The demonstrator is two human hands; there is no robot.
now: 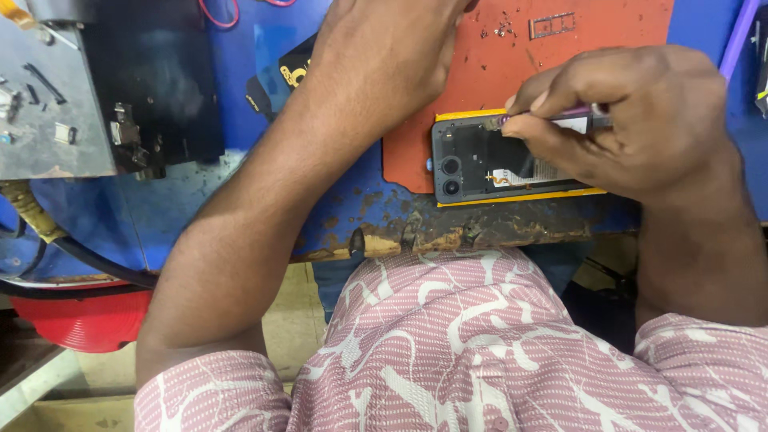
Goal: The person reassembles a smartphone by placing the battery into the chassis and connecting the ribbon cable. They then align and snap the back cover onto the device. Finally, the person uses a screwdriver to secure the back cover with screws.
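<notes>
The phone [512, 164] lies face down on the orange mat [480, 72], at the near edge of the blue workbench [240, 184], just in front of the person's patterned shirt [496, 344]. Its back cover is off: the dark inner frame, two round camera lenses at the left end and a pale label near the middle are exposed, with a yellow rim showing along the top and bottom edges.

The right hand [640, 120] is closed around a thin purple-handled tool [560, 118], pinched between thumb and fingers like a pen. The tip rests at the upper edge of the phone, near its top left part. The step in hand appears to be work on a fastener or a clip along that edge; the exact contact point is too small to tell.

The left hand [384, 56] lies on the mat beyond the phone. Its fingers are hidden past the top of the view, so its grip cannot be determined.

The next move calls for steady downward pressure on the tool, with the phone kept from sliding on the mat.

A small metal tray part [552, 26] lies on the mat further back. A grey metal plate [48, 104] with loose small parts sits at the far left, and a red ribbed object [88, 320] is below the bench.
</notes>
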